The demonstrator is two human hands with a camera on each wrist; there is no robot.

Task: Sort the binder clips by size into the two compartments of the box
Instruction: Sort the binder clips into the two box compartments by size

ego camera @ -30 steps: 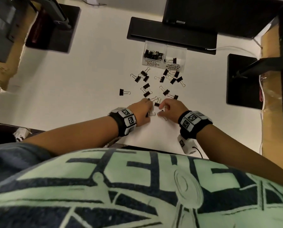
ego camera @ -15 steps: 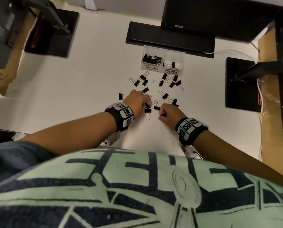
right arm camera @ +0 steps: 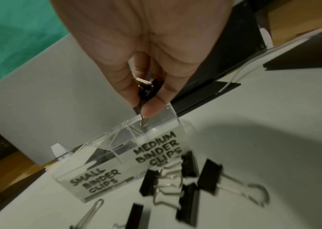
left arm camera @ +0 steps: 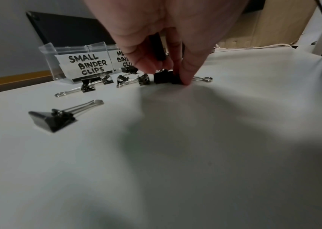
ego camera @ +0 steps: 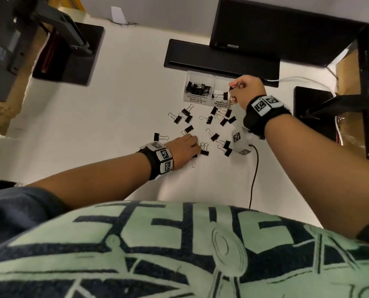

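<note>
Your right hand [right arm camera: 140, 51] pinches a binder clip [right arm camera: 146, 91] between thumb and fingertips, up near the top centre of the wrist frame, its wire handle poking down over the open compartment labelled medium in the clear box [right arm camera: 117, 156]. A second clip dangles at the box rim by that hand in the head view. Your left hand [left arm camera: 166, 31], mid-frame, has its fingers curled down onto a small black clip [left arm camera: 166, 77] on the white desk [left arm camera: 175, 155], pinching its body.

These clips look light and rigid; the painted steel is slick, so I'd take the black body by its flat sides, or hook a wire loop, which swings freely. The small compartment, upper centre of the head view, already holds a heap. Loose clips [ego camera: 213, 119] lie scattered between box and left hand, one lone clip [ego camera: 157, 137] off to the left.
</note>
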